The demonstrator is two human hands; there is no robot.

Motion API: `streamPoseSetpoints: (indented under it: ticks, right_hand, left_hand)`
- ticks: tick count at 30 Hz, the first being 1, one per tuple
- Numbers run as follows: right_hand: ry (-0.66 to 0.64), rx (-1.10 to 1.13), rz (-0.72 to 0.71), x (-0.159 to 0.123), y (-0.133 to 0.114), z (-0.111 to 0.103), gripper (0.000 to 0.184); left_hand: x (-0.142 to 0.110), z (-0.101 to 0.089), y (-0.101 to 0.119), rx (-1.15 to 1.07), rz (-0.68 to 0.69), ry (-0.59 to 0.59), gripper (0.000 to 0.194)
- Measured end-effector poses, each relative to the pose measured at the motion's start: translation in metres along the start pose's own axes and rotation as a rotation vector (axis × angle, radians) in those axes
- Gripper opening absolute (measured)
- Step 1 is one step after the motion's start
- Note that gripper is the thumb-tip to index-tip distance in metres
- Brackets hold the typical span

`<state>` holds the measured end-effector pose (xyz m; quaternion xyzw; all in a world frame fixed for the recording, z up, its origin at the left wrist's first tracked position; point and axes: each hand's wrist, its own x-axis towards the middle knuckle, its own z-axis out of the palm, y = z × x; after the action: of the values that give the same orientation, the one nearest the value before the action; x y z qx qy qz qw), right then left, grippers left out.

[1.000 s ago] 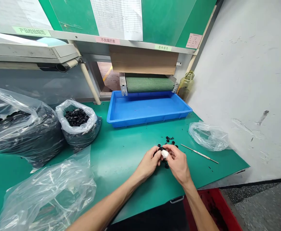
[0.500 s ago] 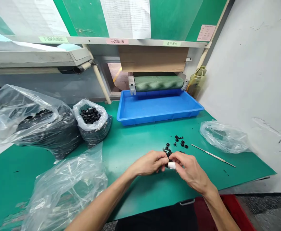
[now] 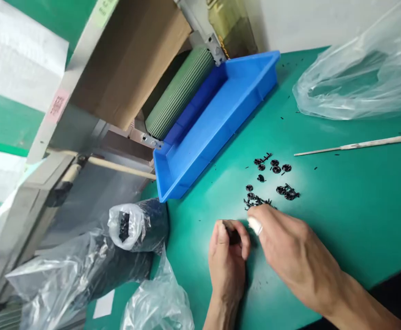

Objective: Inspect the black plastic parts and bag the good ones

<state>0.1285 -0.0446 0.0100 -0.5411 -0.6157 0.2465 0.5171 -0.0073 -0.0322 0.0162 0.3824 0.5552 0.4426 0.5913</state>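
My left hand (image 3: 226, 263) is curled closed above the green tabletop, with a small dark piece (image 3: 233, 235) partly showing between thumb and fingers. To its right, my right hand (image 3: 291, 250) has its fingers pressed together at the near edge of a pile of thin black plastic pieces (image 3: 255, 200). White tape (image 3: 255, 225) wraps one of its digits. Whatever its fingertips pinch is hidden. Beyond the pile lie several small round black wheel-like parts (image 3: 286, 168), some joined to short black sticks.
A blue tray (image 3: 217, 117) sits under the end of a green ribbed conveyor (image 3: 181, 94). At the left stand plastic bags of black parts (image 3: 155, 224). A thin pointed tool (image 3: 354, 145) and a crumpled clear bag (image 3: 344, 98) lie to the right, on the green table (image 3: 341, 197).
The view has tilted strongly and come closer. My hands, together at the pile before, have separated: the left is nearer me, the right is over the pile's edge.
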Motion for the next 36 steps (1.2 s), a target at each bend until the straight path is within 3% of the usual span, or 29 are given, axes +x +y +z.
streamPoseSetpoints:
  ticks: [3,6,11,15,21,25,29,32,36]
  right_hand:
    - [-0.004,-0.13,-0.117,0.006,-0.004,0.007,0.03]
    - [0.055,-0.179,-0.192,0.007,-0.003,0.017,0.033]
    - [0.022,-0.086,-0.149,0.003,0.006,0.026,0.029]
    - [-0.062,0.007,-0.115,0.003,0.009,0.017,0.026]
    - [-0.035,0.211,0.096,0.012,0.008,0.001,0.023]
    - [0.011,0.226,0.031,0.013,0.007,-0.006,0.023]
    - [0.108,0.145,-0.134,0.006,0.006,-0.009,0.028]
    - [0.14,0.063,-0.212,-0.002,0.005,-0.008,0.027]
    - [0.033,0.014,-0.241,-0.013,0.001,-0.009,0.029]
  left_hand:
    - [0.014,0.004,-0.003,-0.256,-0.071,0.171,0.012]
    - [0.017,0.005,-0.008,-0.285,-0.123,0.229,0.005]
    - [0.008,0.003,-0.016,-0.06,0.06,0.219,0.014]
    - [-0.001,0.004,-0.014,0.062,0.039,0.105,0.014]
    - [0.001,0.046,0.001,-0.377,0.01,0.056,0.017]
    - [0.007,0.053,0.019,-0.53,-0.027,0.132,0.02]
    - [-0.001,0.041,0.023,-0.339,0.08,0.172,0.026]
    - [-0.011,0.033,0.019,-0.111,0.036,0.101,0.034]
    - [-0.017,0.023,0.013,0.142,0.068,0.016,0.039]
